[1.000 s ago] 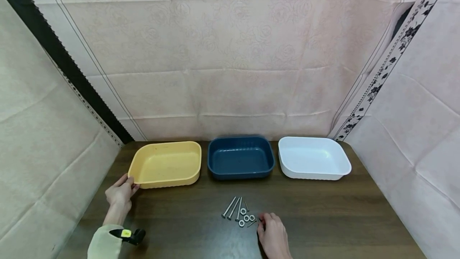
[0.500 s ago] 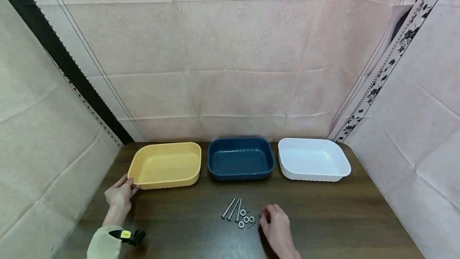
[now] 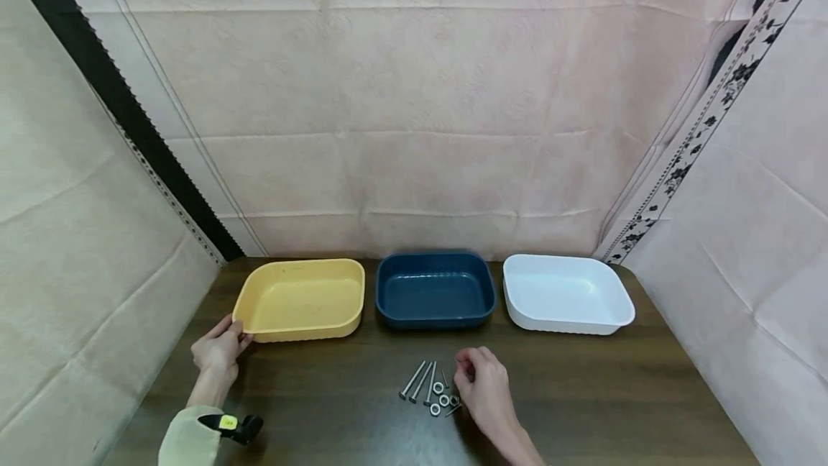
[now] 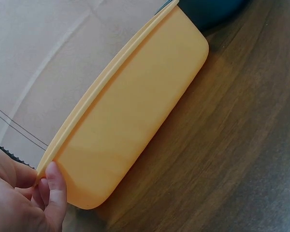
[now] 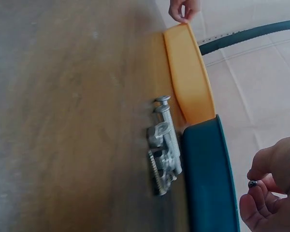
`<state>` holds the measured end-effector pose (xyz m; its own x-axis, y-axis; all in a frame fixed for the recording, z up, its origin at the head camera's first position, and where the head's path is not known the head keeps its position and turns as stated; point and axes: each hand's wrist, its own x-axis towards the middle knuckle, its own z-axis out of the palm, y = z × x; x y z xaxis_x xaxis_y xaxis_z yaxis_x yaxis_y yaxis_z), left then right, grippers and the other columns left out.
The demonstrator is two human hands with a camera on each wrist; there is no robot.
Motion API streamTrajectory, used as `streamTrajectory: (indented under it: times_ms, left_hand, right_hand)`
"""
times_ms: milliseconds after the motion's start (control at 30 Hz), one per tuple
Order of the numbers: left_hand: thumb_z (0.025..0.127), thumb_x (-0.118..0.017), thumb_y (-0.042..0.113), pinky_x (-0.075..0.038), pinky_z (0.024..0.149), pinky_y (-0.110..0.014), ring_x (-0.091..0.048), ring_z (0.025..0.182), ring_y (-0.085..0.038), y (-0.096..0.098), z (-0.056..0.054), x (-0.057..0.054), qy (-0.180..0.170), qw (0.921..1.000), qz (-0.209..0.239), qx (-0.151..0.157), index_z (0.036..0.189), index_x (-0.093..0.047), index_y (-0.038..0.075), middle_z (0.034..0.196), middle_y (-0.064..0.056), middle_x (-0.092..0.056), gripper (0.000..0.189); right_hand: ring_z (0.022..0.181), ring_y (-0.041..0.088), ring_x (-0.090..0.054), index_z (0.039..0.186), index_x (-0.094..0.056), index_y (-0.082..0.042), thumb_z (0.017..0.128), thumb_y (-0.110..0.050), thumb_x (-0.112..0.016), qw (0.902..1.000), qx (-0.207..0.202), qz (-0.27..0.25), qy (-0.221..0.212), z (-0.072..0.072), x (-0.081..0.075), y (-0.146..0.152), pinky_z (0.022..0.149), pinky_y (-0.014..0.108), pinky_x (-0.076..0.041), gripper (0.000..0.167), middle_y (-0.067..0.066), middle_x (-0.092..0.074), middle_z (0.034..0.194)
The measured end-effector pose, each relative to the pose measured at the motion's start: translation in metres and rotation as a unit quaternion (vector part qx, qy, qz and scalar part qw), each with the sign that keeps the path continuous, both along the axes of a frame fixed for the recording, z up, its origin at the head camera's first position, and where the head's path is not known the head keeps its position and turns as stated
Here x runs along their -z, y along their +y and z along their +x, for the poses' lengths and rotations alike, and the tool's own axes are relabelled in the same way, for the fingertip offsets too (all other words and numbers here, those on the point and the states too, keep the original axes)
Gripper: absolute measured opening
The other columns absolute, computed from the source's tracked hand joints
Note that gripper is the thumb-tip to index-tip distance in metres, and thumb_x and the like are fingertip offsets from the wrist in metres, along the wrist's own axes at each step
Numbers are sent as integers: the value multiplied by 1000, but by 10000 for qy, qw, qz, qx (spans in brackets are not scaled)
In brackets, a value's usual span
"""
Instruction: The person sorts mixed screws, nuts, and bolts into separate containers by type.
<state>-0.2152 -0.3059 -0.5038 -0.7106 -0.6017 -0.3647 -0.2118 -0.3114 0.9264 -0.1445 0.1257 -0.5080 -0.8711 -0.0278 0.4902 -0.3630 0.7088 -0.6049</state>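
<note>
My left hand pinches the rim of the yellow tray at its front left corner, thumb and fingers on either side of the edge. Raised over the table, my right hand pinches a small screw between thumb and fingertips; only its dark, round metal end shows. Just left of that hand lie several long bolts, several nuts and small screws. In the right wrist view this hardware forms a pile beside the blue tray.
At the back of the wooden table, the blue tray stands between the yellow tray and a white tray. Pale patterned cloth hangs behind and along both sides.
My right hand has lifted from beside the hardware, shifting right and then forward toward the blue tray, with the small screw in its fingers. The left hand stays at the yellow tray's corner.
</note>
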Motion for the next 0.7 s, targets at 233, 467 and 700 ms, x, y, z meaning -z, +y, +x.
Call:
streamTrajectory:
  times_ms: [233, 467, 700]
  left_hand:
    - [97, -60, 2, -58, 70, -21, -67, 65, -5, 1, 0, 0, 77, 10000, -9, -49, 144, -50, 1, 73, 15, -56, 48]
    - [98, -59, 3, -58, 70, -21, -66, 65, -3, 3, -2, -1, 68, 9999, -32, -88, 144, -50, 2, 103, -3, -63, 47]
    - [99, -57, 6, -57, 74, -20, -66, 68, -1, 1, 1, 1, -42, 10000, -65, 45, 148, -46, 4, 144, -20, -43, 49]
  right_hand:
    - [66, 8, -55, 83, -70, -5, 73, 14, -70, 9997, -214, -39, 116, -8, -6, -8, 55, 23, -50, 22, 3, -60, 77]
    - [69, 11, -55, 86, -70, -5, 78, 11, -69, 9988, -482, -81, 25, -18, -18, -18, 57, 23, -51, 18, 6, -61, 80]
    - [71, 11, -55, 88, -69, -6, 79, 11, -72, 9969, -766, -160, 71, -26, -24, -32, 59, 22, -53, 19, 2, -59, 82]
